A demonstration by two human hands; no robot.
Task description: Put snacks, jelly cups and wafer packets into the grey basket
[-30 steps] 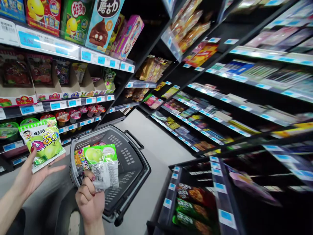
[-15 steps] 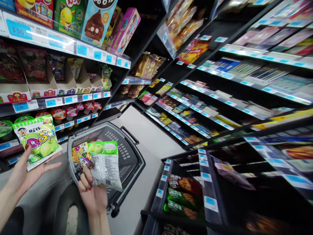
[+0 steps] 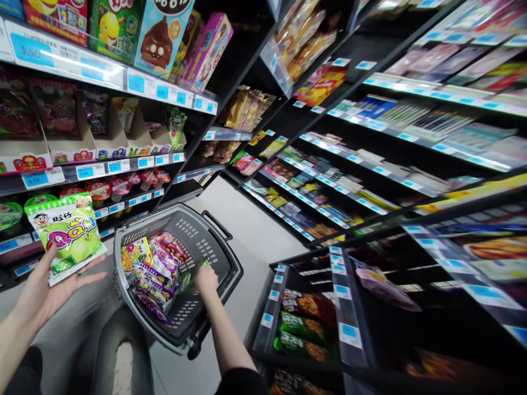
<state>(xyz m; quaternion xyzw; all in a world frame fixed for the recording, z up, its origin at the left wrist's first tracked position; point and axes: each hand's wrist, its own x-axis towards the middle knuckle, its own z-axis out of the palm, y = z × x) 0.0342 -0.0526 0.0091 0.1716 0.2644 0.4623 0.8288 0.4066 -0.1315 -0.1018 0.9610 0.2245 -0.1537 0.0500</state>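
My left hand [image 3: 57, 292] grips a green bag [image 3: 74, 233] by its lower part, thumb in front. My right hand [image 3: 207, 281], over the basket [image 3: 217, 237], is closed on a second bag [image 3: 188, 280], blurred, showing at that hand's left. Candy packs [image 3: 156, 285] pile farther left of it; the handle [image 3: 218, 224] lies beyond. My knee [image 3: 105, 356] sits between and below both hands. Jelly cups [image 3: 119, 189] line up beyond the left hand; a rack [image 3: 346, 323] stands right of the right.

I have open room above the pale grey floor [image 3: 252, 230] past the right edge of the grey perforated plastic basket [image 3: 191, 226]; inside it, heaped glossy, multicoloured candy bags [image 3: 164, 262] obstruct the left side, the right hand [image 3: 207, 280] the right.
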